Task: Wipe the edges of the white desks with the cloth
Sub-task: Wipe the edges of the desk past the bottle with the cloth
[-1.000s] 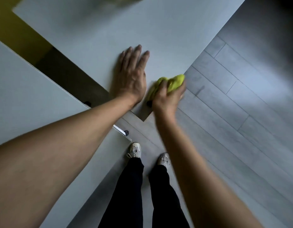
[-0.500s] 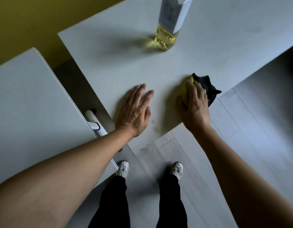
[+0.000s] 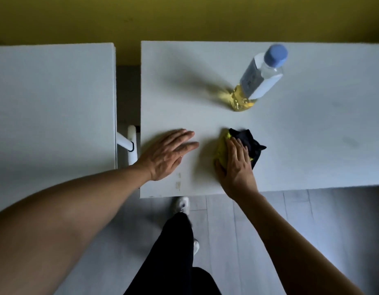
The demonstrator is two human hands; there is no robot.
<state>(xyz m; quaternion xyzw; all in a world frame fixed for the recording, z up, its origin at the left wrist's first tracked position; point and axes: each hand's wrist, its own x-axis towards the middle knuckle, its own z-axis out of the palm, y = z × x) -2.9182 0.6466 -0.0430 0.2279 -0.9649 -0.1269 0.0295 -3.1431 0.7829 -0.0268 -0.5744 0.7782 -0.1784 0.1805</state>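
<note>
A bunched yellow and black cloth (image 3: 251,143) lies on the right white desk (image 3: 316,133), a little back from its front edge. My right hand (image 3: 237,167) lies on top of the cloth with fingers laid straight over it, pressing it to the desk, thumb beside its yellow side. To its left, near the desk's front left corner, my left hand (image 3: 165,154) rests flat on the desktop with fingers spread. A second white desk (image 3: 52,107) stands on the left, parted from the first by a narrow gap.
A clear bottle (image 3: 256,79) with a blue cap and yellow liquid stands further back on the right desk. A white desk leg (image 3: 129,143) shows in the gap. Small stains (image 3: 178,184) mark the front edge. Yellow wall behind; grey plank floor and my legs below.
The view swung from the desk's corner to face its front edge squarely. My right hand with the cloth went from the corner edge onto the desktop; my left hand stayed flat.
</note>
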